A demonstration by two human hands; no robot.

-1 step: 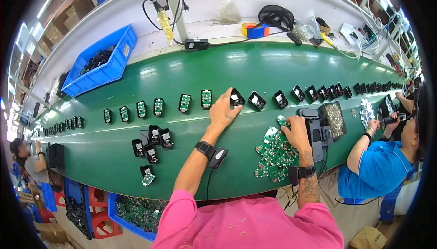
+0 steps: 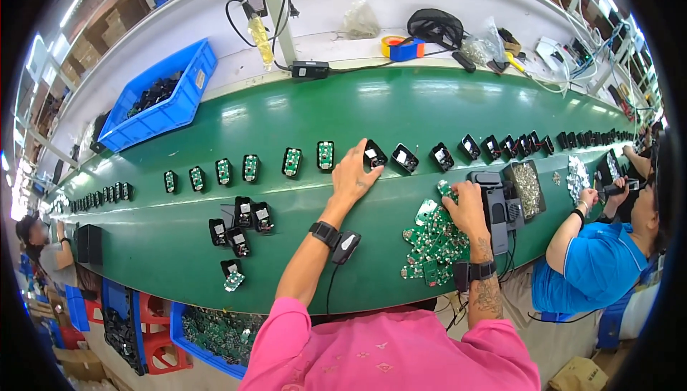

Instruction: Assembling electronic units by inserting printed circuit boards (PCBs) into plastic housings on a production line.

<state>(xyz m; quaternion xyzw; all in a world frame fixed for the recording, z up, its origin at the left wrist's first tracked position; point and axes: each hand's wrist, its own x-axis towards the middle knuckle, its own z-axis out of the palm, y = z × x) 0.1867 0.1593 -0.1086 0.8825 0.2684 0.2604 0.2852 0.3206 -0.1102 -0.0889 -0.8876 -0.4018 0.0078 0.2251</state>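
Note:
My left hand (image 2: 353, 176) reaches to the row on the green bench and grips a small black plastic case (image 2: 375, 153), fingers on its left side and thumb at its near end. Cases to the left of it, such as this one (image 2: 325, 155), have green circuit boards in them. An open case (image 2: 404, 158) with a white part inside stands just to the right. My right hand (image 2: 466, 208) is closed on a green circuit board (image 2: 445, 189) at the top of a heap of loose boards (image 2: 435, 241). The fingertips underneath are partly hidden.
Several black cases (image 2: 242, 228) sit grouped on the near left. A grey device (image 2: 492, 208) and a tray of small metal parts (image 2: 524, 189) stand right of the heap. A blue bin (image 2: 159, 98) is at the back left. A co-worker in blue (image 2: 590, 262) works on the right.

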